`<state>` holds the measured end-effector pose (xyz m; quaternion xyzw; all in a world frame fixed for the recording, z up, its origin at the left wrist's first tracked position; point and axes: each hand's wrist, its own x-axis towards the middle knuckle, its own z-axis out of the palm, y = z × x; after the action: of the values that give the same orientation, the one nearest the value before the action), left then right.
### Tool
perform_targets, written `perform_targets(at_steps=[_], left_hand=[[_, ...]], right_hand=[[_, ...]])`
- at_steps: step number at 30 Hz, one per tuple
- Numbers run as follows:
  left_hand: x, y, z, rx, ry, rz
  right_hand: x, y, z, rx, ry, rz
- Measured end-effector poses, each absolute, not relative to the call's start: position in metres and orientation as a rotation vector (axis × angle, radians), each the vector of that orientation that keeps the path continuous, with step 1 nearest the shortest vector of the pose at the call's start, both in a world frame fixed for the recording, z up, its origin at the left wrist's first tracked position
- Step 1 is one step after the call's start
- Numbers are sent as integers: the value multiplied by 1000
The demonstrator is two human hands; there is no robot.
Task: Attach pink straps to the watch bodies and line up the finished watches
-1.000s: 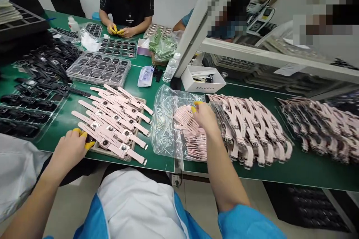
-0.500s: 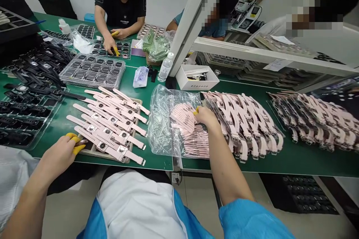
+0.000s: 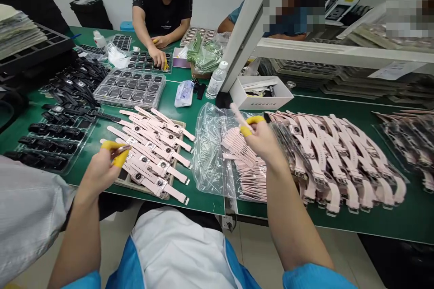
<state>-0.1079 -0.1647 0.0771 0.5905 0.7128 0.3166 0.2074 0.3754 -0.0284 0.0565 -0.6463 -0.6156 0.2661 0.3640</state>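
The left hand (image 3: pixel 96 174) pinches a thin, dark-rimmed watch (image 3: pixel 124 148) between yellow-covered fingertips, just above the near left part of the tray (image 3: pixel 126 178). No strap can be made out on it. The right hand (image 3: pixel 265 142) has a narrow grip on a pink strap (image 3: pixel 238 115), raised over the loose straps (image 3: pixel 236 144); whether it is one strap or a pair, I cannot tell.

Below the right hand, the loose straps lie fanned and stacked on a clear bag (image 3: pixel 208 153), near the middle of the desk's (image 3: pixel 203 205) near edge. They look unfitted, a good many of them, so I judge much strap fitting is left undone.

The tray lies left of the bag, by the near edge. Pink-strapped watches (image 3: pixel 163 165) cross it in slanting rows, straps laid out on both sides; these look done. The tray's near left corner shows a dark patch, and the watch in hand looks unfitted.

Right of the loose straps, a bigger batch (image 3: pixel 325 149) has pink straps on, apparently finished, with another batch (image 3: pixel 407 144) toward the desk's right end. How many watches under the laid-out straps lack a strap, I cannot tell.
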Motion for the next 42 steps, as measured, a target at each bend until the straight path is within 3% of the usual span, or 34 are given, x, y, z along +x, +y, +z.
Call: perform_targets(at_steps=[5, 12, 19, 42], left_hand=[[-37, -92, 72, 1607, 1400, 1174], [25, -28, 18, 1750, 1069, 1125], [21, -34, 0, 2060, 955, 1064], [22, -37, 0, 2173, 1081, 1025]], right_hand=[[292, -38, 71, -1160, -1547, 1191], [207, -51, 30, -709, -1082, 1839], [198, -57, 10, -611, -1020, 1965], [198, -54, 9, -611, -830, 2000]])
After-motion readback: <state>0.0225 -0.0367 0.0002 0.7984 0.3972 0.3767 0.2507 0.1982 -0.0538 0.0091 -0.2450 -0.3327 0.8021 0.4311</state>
